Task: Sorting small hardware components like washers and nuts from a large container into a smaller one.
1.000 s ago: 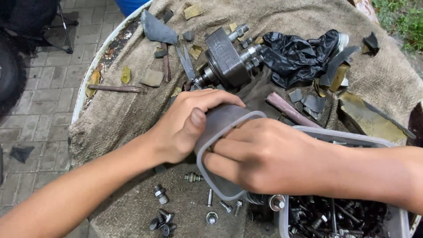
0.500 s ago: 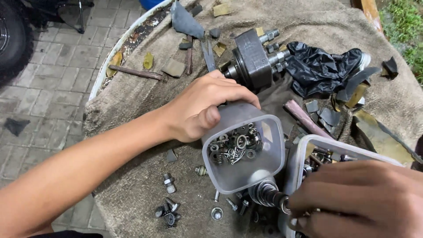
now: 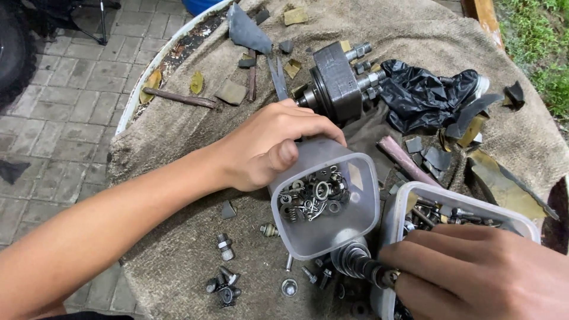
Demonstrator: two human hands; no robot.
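Observation:
My left hand grips the rim of a small clear plastic tub tilted toward me, with several washers and small metal rings inside. My right hand is at the lower right, its fingers pinched on a threaded metal shaft part that lies just below the tub. Beside that hand stands a second clear plastic container filled with bolts and hardware.
Everything rests on a burlap-covered round surface. A heavy metal pump-like assembly and a black plastic bag lie behind the tub. Loose bolts and nuts sit at the front left. Gasket scraps lie right. Paving stones lie left.
The right hand left the tub, dropped to the lower right and closed on the shaft part. The left hand kept the tub, whose open side with the washers came into view.

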